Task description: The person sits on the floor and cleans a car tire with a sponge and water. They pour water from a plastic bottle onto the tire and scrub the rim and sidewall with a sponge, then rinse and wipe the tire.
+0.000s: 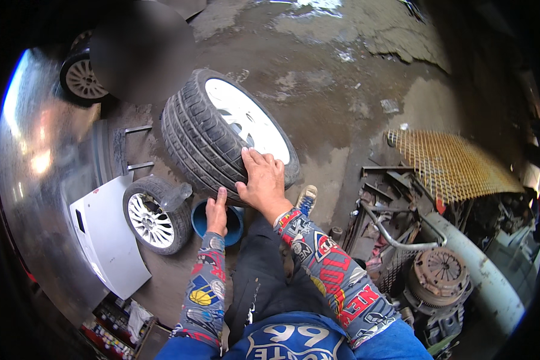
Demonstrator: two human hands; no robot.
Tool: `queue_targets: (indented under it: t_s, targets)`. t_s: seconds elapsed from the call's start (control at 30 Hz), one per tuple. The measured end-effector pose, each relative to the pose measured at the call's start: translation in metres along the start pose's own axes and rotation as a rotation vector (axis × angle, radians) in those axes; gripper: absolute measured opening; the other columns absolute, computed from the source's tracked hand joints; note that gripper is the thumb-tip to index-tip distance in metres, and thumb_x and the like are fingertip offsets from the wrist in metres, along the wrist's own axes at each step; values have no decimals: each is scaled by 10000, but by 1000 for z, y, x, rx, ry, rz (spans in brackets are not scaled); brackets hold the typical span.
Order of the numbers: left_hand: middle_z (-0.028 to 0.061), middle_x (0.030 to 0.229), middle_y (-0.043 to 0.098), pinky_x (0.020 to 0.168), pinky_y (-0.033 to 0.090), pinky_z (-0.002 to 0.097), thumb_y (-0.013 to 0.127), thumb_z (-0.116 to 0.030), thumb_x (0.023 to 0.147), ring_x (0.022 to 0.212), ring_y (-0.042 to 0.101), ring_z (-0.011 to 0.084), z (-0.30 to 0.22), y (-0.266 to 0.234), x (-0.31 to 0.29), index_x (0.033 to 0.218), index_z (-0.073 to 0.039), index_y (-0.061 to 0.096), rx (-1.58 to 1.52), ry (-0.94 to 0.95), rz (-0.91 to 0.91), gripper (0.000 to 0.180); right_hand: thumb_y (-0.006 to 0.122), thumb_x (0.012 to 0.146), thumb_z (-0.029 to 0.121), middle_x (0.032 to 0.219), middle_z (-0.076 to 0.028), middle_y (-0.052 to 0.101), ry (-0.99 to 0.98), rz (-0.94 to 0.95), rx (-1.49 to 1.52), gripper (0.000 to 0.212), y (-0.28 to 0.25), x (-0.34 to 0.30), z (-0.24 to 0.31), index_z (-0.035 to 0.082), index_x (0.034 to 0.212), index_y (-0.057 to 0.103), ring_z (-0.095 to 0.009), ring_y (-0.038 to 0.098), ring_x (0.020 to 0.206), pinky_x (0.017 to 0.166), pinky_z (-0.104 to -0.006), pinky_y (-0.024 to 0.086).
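A car wheel [213, 135] with a black tyre and white rim stands tilted on the floor before me, its tread toward me. My right hand [264, 181] rests on the near edge of the tyre, fingers stretched over tread and sidewall, not wrapped round it. Against the lower tread is my left hand [216, 215], its fingers pointing up and straight; whether it bears weight I cannot tell. Below that hand is a blue bucket [230, 233], partly hidden by hand and forearm. A clear plastic bottle [176, 197] lies over another white-rimmed wheel [156, 221] at the left.
Left stands a white car body panel [111, 237] beside a large shiny metal surface [39, 180]. Further wheels [84, 78] are at the far left. On the right lie a rusty mesh sheet [456, 165], a bent metal tube [396, 240], scrap and a rusty clutch assembly [439, 267]. The floor looks wet.
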State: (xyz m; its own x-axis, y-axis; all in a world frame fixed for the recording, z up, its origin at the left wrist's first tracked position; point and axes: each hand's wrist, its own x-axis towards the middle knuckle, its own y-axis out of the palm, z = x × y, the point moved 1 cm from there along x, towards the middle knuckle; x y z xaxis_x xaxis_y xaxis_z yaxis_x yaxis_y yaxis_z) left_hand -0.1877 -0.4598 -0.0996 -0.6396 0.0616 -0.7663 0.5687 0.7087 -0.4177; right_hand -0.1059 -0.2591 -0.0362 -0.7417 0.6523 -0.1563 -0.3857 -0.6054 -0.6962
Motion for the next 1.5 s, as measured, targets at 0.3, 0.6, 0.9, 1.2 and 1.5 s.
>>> queue_targets:
  t_s: [0.3,0.6,0.9,1.2,1.5]
  targets:
    - [305,1354,624,1106,409,422,651,-734,888,1328,561,382,-128,-73,99,1308,134,592,-38,59,47,966,789,710,297,1445,-199,589,-27,161,-49,821,16,162,82,0,1440,560,-380,590,1217,1068,-470,419]
    - [318,1423,568,1100,416,527,394,-829,929,1337,536,473,-304,-161,178,1443,21,513,455,-139,-288,1000,792,893,360,1149,-199,750,175,419,714,719,38,321,92,-110,1390,571,-281,721,1084,976,-357,539]
    - [241,1461,570,1142,411,428,863,-461,810,1379,531,348,-223,-112,192,1518,45,399,-443,187,117,986,788,761,174,1169,-265,721,-253,464,17,798,64,418,104,3,1491,516,-329,749,944,889,-374,565]
    - [263,1471,543,1117,434,452,789,-376,876,1360,533,411,-275,-151,244,1529,-28,394,-294,64,-332,839,825,800,149,1488,-190,557,-228,569,-46,880,123,523,233,84,1575,412,-366,551,1353,1124,-418,449]
    - [310,1556,435,1176,369,454,639,-497,979,1438,439,446,-358,-248,334,1620,-37,249,-298,-7,-418,880,875,814,364,1266,-249,694,-194,589,160,827,167,605,250,-98,1413,542,-287,655,1214,1039,-403,501]
